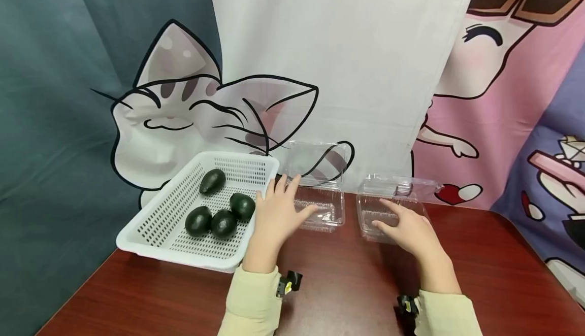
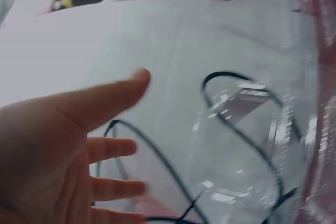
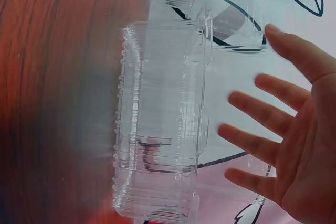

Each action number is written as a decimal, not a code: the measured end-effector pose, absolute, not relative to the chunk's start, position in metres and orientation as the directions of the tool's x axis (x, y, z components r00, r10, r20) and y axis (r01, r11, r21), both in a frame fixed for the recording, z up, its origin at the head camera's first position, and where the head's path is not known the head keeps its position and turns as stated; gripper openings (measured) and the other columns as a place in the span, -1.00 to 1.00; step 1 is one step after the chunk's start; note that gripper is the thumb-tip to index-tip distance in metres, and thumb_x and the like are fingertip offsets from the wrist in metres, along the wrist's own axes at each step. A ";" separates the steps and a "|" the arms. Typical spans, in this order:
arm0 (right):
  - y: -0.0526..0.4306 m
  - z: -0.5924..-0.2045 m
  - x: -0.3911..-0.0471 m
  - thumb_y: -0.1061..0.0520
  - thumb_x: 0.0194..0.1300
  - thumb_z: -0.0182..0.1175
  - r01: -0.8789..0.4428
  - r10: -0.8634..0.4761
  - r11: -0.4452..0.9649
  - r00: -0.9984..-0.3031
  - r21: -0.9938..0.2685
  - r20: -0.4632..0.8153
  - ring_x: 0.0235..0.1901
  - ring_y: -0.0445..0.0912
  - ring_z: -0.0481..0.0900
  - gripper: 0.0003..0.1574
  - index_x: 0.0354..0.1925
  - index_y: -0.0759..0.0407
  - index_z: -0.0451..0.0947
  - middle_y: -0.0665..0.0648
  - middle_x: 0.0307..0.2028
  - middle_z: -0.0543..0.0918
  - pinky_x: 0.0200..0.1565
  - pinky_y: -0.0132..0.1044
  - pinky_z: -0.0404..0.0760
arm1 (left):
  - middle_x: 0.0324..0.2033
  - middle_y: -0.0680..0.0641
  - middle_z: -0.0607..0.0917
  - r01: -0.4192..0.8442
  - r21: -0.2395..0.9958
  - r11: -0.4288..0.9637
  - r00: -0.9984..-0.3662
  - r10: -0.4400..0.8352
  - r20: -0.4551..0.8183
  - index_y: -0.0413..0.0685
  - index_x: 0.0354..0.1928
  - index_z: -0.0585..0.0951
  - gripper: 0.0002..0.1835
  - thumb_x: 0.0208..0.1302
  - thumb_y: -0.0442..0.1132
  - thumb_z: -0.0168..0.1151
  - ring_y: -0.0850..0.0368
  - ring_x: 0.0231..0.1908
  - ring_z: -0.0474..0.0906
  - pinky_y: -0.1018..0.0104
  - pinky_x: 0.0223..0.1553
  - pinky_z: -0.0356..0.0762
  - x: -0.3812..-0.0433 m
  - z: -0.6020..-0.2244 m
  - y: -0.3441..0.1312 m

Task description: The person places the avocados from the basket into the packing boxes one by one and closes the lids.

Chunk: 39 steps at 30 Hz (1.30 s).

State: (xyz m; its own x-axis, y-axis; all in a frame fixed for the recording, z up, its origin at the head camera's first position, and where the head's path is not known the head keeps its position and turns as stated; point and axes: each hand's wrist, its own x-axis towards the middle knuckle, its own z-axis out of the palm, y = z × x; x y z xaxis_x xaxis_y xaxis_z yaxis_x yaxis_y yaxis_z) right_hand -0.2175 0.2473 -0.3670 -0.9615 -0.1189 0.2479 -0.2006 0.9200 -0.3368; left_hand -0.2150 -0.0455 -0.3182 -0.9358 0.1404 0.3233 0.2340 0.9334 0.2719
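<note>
Head view: clear boxes (image 1: 328, 209), lids (image 1: 315, 161) raised, along the back edge of the desk (image 1: 338, 285). Probably light, so could skid or tip if brushed. Close by, left grip (image 1: 279, 213) and right grip (image 1: 411, 228), both spread, holding nothing. Toward the desk's left edge, basket (image 1: 137, 247) of avocados (image 1: 224, 224); might get jolted by left sleeve (image 1: 253, 295).

my sleeves (image 1: 253, 295) were pale cream, the containers (image 1: 330, 206) before me were colourless, the avocados (image 1: 212, 181) were blackish green, the basket (image 1: 178, 259) was white, the desk (image 1: 338, 285) was red-brown with dark grain, the backdrop (image 1: 365, 72) had black-outlined cartoons
</note>
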 end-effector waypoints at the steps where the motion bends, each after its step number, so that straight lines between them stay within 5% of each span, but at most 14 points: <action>1: 0.247 -0.368 -0.218 -0.28 0.13 0.20 -0.206 -0.127 0.917 -0.963 -0.342 0.239 0.02 0.28 0.45 -0.21 0.23 0.08 0.38 0.35 0.06 0.51 -0.01 0.27 0.30 | 0.29 -0.11 0.32 0.227 0.289 0.930 -0.938 0.130 0.320 0.16 0.36 0.25 -0.13 0.05 0.41 0.07 -0.17 0.27 0.17 -0.24 0.17 0.05 -0.213 -0.315 -0.050; 8: 0.247 -0.371 -0.221 -0.11 0.14 0.26 -0.212 -0.132 0.903 -0.965 -0.374 0.228 -0.13 0.20 0.57 -0.45 0.07 0.08 0.55 0.30 -0.13 0.63 -0.16 0.18 0.45 | 0.20 -0.09 0.44 0.177 0.373 0.911 -0.961 0.078 0.264 0.12 0.36 0.26 -0.20 0.12 0.30 0.12 -0.16 0.12 0.40 -0.14 0.01 0.32 -0.188 -0.292 -0.095; 17: 0.217 -0.373 -0.226 0.03 0.16 0.27 -0.371 -0.212 0.849 -0.891 -0.375 0.402 0.01 0.18 0.48 -0.59 0.00 0.09 0.59 0.22 -0.04 0.61 0.00 0.14 0.38 | 0.20 -0.22 0.41 0.073 0.410 0.909 -0.976 -0.020 0.217 -0.02 0.38 0.14 -0.17 0.20 0.31 -0.01 -0.28 0.08 0.39 -0.21 -0.08 0.33 -0.148 -0.233 -0.176; 26: 0.191 -0.384 -0.236 0.09 0.18 0.26 -0.350 -0.145 0.783 -0.906 -0.514 0.397 -0.02 0.15 0.52 -0.62 0.00 0.10 0.59 0.18 -0.03 0.61 -0.02 0.12 0.40 | 0.17 -0.32 0.38 0.073 0.361 0.930 -0.997 0.060 0.049 -0.10 0.36 0.10 -0.19 0.23 0.20 0.06 -0.29 0.10 0.34 -0.19 0.00 0.28 -0.213 -0.189 -0.198; 30: 0.185 -0.393 -0.242 0.14 0.12 0.30 -0.399 -0.189 0.797 -0.878 -0.453 0.440 0.06 0.13 0.44 -0.60 -0.02 0.09 0.59 0.14 -0.02 0.59 0.01 0.13 0.28 | 0.17 -0.34 0.38 0.155 0.315 0.936 -0.983 0.178 -0.046 -0.18 0.31 0.20 -0.26 0.21 0.07 0.16 -0.27 0.13 0.32 -0.19 0.10 0.21 -0.252 -0.201 -0.183; 34: 0.185 -0.396 -0.242 0.15 0.09 0.32 -0.413 -0.194 0.808 -0.860 -0.421 0.472 0.09 0.10 0.38 -0.60 -0.04 0.07 0.61 0.12 0.01 0.58 -0.01 0.11 0.19 | 0.07 -0.28 0.48 0.231 0.438 0.869 -0.904 0.358 -0.234 -0.14 0.30 0.24 -0.34 0.25 0.00 0.17 -0.11 0.00 0.46 0.04 -0.03 0.43 -0.292 -0.224 -0.174; 39: 0.183 -0.397 -0.243 0.16 0.09 0.32 -0.424 -0.214 0.809 -0.858 -0.408 0.467 0.10 0.07 0.36 -0.61 -0.04 0.08 0.61 0.10 0.02 0.57 0.01 0.12 0.14 | 0.07 -0.23 0.47 0.115 0.541 0.833 -0.841 0.371 -0.393 -0.10 0.29 0.27 -0.40 0.27 -0.08 0.17 -0.04 -0.05 0.48 0.23 -0.23 0.53 -0.319 -0.258 -0.182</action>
State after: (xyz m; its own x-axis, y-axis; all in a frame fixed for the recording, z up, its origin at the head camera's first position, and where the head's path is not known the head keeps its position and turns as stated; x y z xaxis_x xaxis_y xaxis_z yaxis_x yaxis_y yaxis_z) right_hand -0.2434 0.1833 -0.3967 -0.8578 -0.2144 0.4672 -0.4242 0.8086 -0.4078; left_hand -0.3191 -0.1818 -0.2582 -0.8414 0.3713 -0.3926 0.1154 0.8332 0.5407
